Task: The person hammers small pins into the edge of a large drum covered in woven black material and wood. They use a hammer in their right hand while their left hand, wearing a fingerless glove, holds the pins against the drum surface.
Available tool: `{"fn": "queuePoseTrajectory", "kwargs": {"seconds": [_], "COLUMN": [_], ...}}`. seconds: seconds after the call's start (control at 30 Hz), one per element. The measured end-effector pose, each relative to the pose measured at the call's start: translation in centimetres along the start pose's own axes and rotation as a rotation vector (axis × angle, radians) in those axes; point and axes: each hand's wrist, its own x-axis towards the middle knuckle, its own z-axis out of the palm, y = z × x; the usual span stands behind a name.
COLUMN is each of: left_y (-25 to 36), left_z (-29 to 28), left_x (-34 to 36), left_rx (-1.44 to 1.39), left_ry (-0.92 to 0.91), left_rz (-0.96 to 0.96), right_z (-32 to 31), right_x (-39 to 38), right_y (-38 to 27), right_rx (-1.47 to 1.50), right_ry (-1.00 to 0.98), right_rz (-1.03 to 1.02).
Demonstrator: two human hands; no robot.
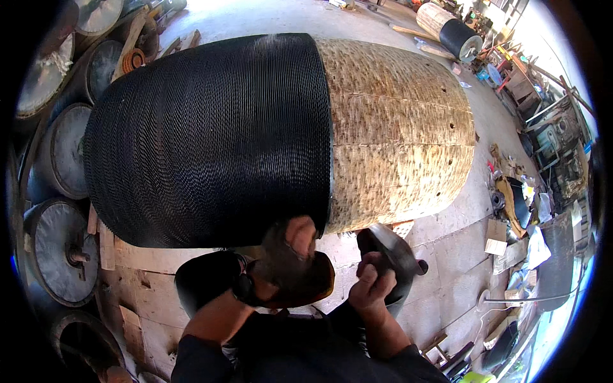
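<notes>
Two sections make up the large, barrel-shaped drum that lies on its side right in front of the person: a black, finely ridged covering (217, 140) on the left and a pale, brown-flecked wooden surface (396, 134) with a few dark holes on the right. Both hands are at its near side, close to where the sections meet. The left hand (285, 254) is by the lower edge of the black covering; motion blur hides how far its fingers are spread, what they hold and whether they touch the drum. A dark wristband (243, 287) circles that wrist, and a dark, curved piece with an amber rim (327, 281) lies just beside the hand, over the lap. The right hand (372, 281) is curled into a fist around a blurred, grey metal tool (394, 249), below the wooden section. Along the left stand or lie dark drums with round, grey end plates (62, 252); a smaller half-wood, half-black drum (454, 36) lies far off at upper right. Any print on the white sheet (537, 247) and the brown cardboard piece (496, 237) at right is too small to read.
</notes>
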Motion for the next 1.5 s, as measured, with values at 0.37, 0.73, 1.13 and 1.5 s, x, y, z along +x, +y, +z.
{"fn": "queuePoseTrajectory", "kwargs": {"seconds": [0.37, 0.73, 1.13, 1.5], "left_y": [-6.9, -6.2, -6.0, -6.1], "left_z": [-3.4, -3.8, -3.9, -3.3], "left_x": [7.9, 8.7, 9.1, 9.4], "left_rx": [0.397, 0.430, 0.542, 0.672], "left_ry": [0.337, 0.324, 0.372, 0.386], "left_rz": [0.323, 0.312, 0.280, 0.201], "right_z": [0.4, 1.1, 2.3, 1.8], "right_x": [0.5, -0.9, 3.0, 1.5], "right_y": [0.2, 1.8, -0.7, 2.3], "right_rx": [-0.222, -0.206, -0.384, -0.378], "right_ry": [0.003, 0.053, -0.127, -0.090], "right_rz": [-0.144, 0.050, 0.207, 0.083]}}
